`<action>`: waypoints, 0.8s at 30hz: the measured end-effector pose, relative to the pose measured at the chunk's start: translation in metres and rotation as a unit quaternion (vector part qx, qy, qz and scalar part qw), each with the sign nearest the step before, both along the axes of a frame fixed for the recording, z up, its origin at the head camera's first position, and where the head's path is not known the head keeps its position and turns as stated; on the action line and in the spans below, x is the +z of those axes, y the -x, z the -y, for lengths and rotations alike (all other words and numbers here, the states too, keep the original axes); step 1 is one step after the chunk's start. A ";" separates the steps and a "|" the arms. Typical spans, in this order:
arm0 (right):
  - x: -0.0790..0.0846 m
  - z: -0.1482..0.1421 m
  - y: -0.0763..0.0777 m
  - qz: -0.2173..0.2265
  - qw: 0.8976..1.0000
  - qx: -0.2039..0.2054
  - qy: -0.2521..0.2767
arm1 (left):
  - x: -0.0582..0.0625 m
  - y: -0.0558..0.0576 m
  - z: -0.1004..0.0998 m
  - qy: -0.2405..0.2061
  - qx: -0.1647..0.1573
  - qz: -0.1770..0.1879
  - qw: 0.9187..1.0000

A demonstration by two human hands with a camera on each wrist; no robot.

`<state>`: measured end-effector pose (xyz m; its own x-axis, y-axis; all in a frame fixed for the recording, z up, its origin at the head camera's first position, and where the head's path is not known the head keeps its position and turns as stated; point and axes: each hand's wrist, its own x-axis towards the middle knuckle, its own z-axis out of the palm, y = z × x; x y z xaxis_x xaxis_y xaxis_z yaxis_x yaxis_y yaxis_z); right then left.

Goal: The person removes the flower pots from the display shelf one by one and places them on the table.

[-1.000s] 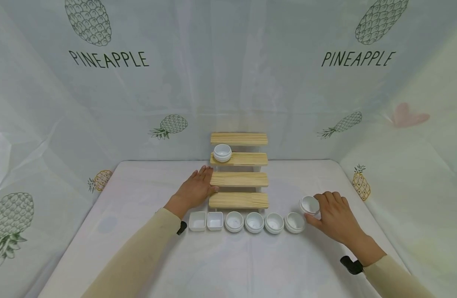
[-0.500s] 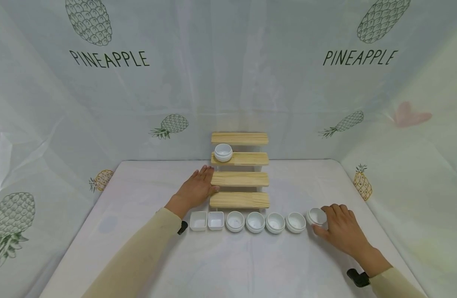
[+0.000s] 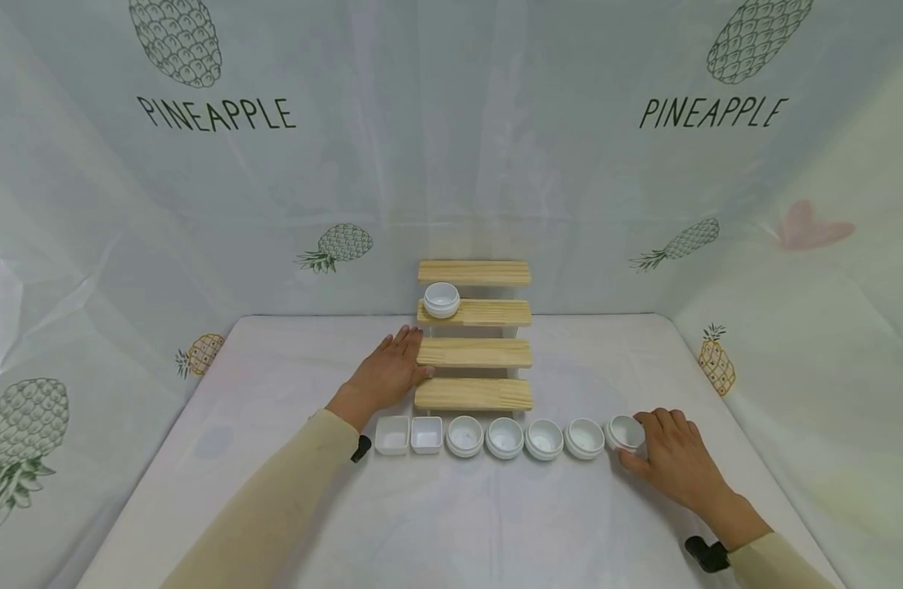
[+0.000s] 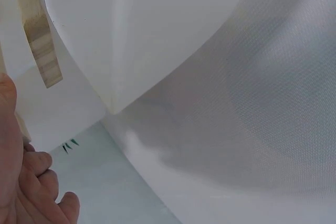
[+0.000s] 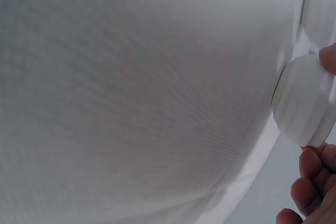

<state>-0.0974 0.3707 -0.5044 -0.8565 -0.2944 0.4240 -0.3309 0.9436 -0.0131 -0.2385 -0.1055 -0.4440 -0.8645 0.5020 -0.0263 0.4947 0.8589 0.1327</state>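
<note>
In the head view my left hand (image 3: 388, 372) holds the left end of a tiered wooden display stand (image 3: 475, 353), thumb in front and fingers behind one board. The left wrist view shows the fingers (image 4: 46, 184) loosely bent beside the wood. My right hand (image 3: 676, 458) grips a small white round bowl (image 3: 625, 432) at the right end of a row on the table. In the right wrist view this bowl (image 5: 302, 100) stands between thumb and fingers, its base at the tabletop. Another white bowl (image 3: 442, 300) sits at the left of the second board from the top.
Left of the held bowl, the row holds several round white bowls (image 3: 543, 440) and two square white dishes, one (image 3: 426, 435) beside the other (image 3: 392, 435). A white cloth covers the table (image 3: 451, 523). Pineapple-printed curtain (image 3: 451, 147) hangs behind and at both sides.
My right hand has moved the bowl right and toward me, down to the row's end, then stayed almost still. My left hand remains at the stand.
</note>
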 end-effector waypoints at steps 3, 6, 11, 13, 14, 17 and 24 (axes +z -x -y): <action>-0.001 0.000 0.000 0.001 1.000 -0.002 0.003 | -0.001 0.001 0.001 -0.004 0.000 0.000 1.000; -0.001 0.000 -0.001 -0.002 1.000 -0.001 0.005 | -0.002 0.001 0.001 -0.006 -0.001 0.001 1.000; -0.001 0.001 -0.001 -0.008 1.000 0.003 0.008 | -0.002 0.000 0.002 -0.012 -0.003 -0.003 1.000; 0.001 0.001 -0.001 -0.009 1.000 0.005 0.008 | -0.001 0.000 0.001 -0.014 -0.004 -0.003 1.000; 0.001 0.001 0.000 -0.009 1.000 0.005 0.008 | 0.000 0.000 0.001 -0.014 -0.004 -0.002 1.000; 0.006 0.003 0.003 -0.016 1.000 0.010 0.013 | 0.001 -0.001 0.001 -0.015 -0.004 -0.001 1.000; 0.031 0.019 0.025 -0.070 0.996 0.045 0.021 | -0.001 0.000 0.001 -0.013 -0.004 -0.002 1.000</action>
